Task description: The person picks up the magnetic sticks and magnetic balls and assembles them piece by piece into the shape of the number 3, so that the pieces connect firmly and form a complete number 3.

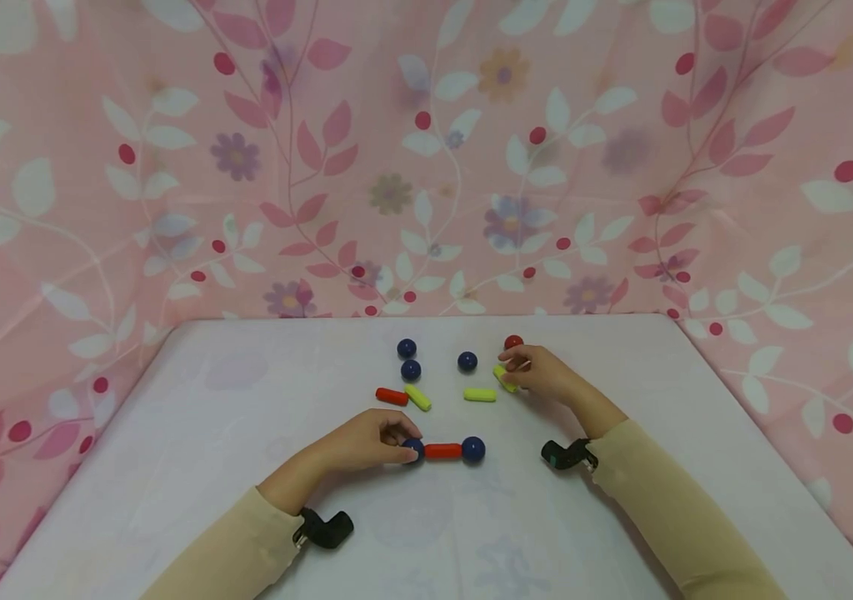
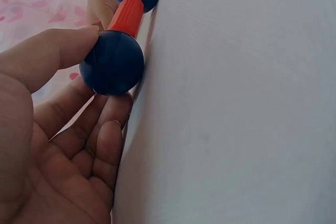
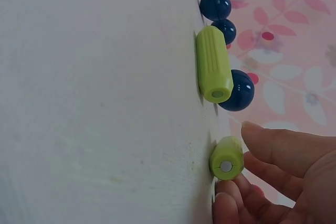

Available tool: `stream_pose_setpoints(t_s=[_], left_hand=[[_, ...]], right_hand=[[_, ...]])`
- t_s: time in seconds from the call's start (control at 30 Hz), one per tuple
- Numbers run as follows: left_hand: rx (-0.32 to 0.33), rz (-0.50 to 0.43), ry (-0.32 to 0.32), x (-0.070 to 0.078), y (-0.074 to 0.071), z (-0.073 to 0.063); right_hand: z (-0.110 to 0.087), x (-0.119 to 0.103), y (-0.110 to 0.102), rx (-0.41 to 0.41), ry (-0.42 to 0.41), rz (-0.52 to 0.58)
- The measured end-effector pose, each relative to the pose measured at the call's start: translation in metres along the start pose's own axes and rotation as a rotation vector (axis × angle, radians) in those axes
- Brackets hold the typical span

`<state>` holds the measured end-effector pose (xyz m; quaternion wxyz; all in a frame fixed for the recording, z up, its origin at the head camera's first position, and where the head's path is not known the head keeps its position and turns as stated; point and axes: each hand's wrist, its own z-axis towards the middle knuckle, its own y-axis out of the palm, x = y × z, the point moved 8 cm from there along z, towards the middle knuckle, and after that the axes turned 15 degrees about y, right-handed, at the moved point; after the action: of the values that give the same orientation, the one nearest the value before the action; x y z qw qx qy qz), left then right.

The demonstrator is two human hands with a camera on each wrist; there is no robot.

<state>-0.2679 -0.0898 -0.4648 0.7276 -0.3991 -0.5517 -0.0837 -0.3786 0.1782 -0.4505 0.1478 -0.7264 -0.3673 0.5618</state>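
My left hand [image 1: 374, 440] pinches a dark blue ball [image 2: 113, 64] between thumb and fingers. That ball is joined to a ribbed red rod [image 1: 443, 451], whose other end bears a second blue ball [image 1: 473, 450]. Farther back on the right, my right hand [image 1: 542, 372] is at a yellow-green rod [image 3: 227, 158] lying on the table. In the right wrist view its thumb stands slightly apart from the rod, with the fingers close at the rod's other side. A round metallic spot shows on the rod's near end. Just behind this hand sits a red ball [image 1: 513, 342], partly covered.
Two blue balls [image 1: 407, 348] stand together at the back, another blue ball [image 1: 467, 361] to their right. A loose red rod [image 1: 392, 397] meets a yellow-green rod [image 1: 417, 397]; a further yellow-green rod [image 1: 480, 394] lies nearby. Pink floral cloth [image 1: 426, 167] hangs behind the white table [image 1: 246, 375].
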Motion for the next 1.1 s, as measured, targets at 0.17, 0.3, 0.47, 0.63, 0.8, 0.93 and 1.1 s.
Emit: stream_pose_setpoints(t_s=[0.17, 0.3, 0.47, 0.63, 0.8, 0.93, 1.1], left_hand=[[0.004, 0.006, -0.006, 0.000, 0.001, 0.000], [0.000, 0.011, -0.009, 0.000, 0.001, 0.000], [0.004, 0.019, -0.009, -0.002, 0.001, 0.000], [0.012, 0.017, -0.010, -0.001, 0.001, 0.000], [0.023, 0.008, -0.016, 0.002, 0.000, 0.001], [0.029, 0.007, -0.021, 0.002, 0.001, 0.000], [0.030, 0.007, -0.013, 0.001, 0.002, 0.000]], right_hand=[[0.003, 0.001, 0.004, 0.009, 0.031, -0.054], [0.003, 0.000, 0.004, 0.020, 0.038, -0.090], [0.001, -0.001, 0.002, 0.029, 0.055, -0.100], [-0.002, -0.002, 0.000, 0.025, 0.070, -0.084], [-0.004, 0.000, -0.001, 0.024, 0.086, -0.049], [-0.005, 0.002, 0.000, 0.026, 0.087, -0.040], [-0.012, 0.002, 0.001, 0.018, 0.095, -0.037]])
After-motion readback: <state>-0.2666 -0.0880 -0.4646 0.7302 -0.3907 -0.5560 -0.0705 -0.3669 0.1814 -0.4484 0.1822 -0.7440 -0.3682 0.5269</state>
